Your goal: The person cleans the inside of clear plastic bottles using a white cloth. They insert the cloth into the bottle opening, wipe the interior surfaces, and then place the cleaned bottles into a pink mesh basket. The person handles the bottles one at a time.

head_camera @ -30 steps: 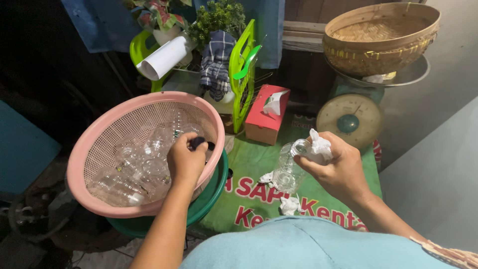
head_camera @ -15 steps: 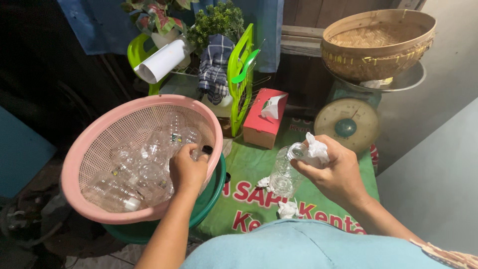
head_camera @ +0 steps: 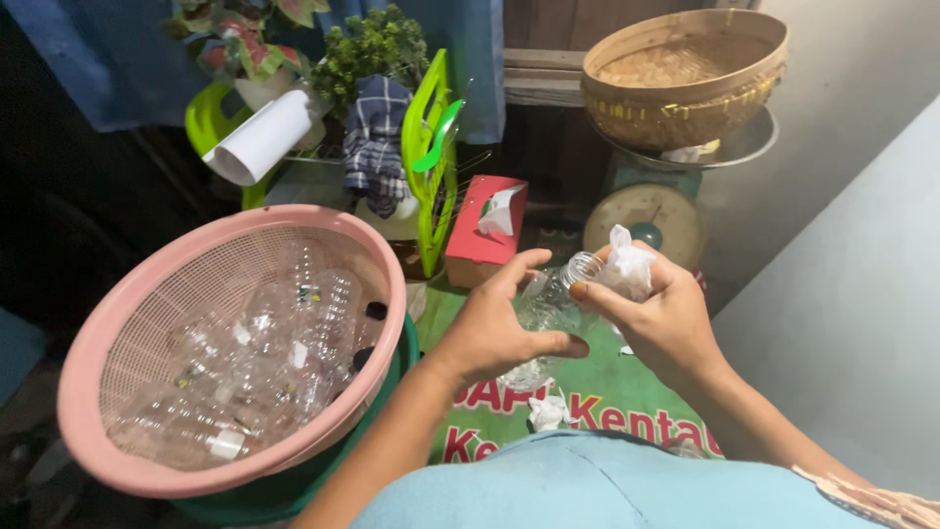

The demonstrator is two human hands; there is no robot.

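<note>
Cluttered, dimly lit corner by a pale wall

A plain grey-white plastered wall (head_camera: 862,245) stands right; a blue fabric curtain (head_camera: 93,59) hangs behind, beside brown wooden planks (head_camera: 548,39).

Here's how your setup sat, left to right.

You had the mesh basket (head_camera: 88,392) on your left, sitting in a tub (head_camera: 294,485), with a pile of small bottles (head_camera: 255,362) inside it. Your left hand (head_camera: 494,328) and right hand (head_camera: 666,318) met just right of the basket, both on one bottle (head_camera: 548,309), with a wad of tissue (head_camera: 627,269) in the right. The tissue box (head_camera: 480,235) stood behind your hands, and the weighing scale (head_camera: 646,211) was right of it with the woven basket (head_camera: 685,73) on top. Another crumpled tissue (head_camera: 546,411) lay on the printed mat (head_camera: 607,392) below your hands.
</note>
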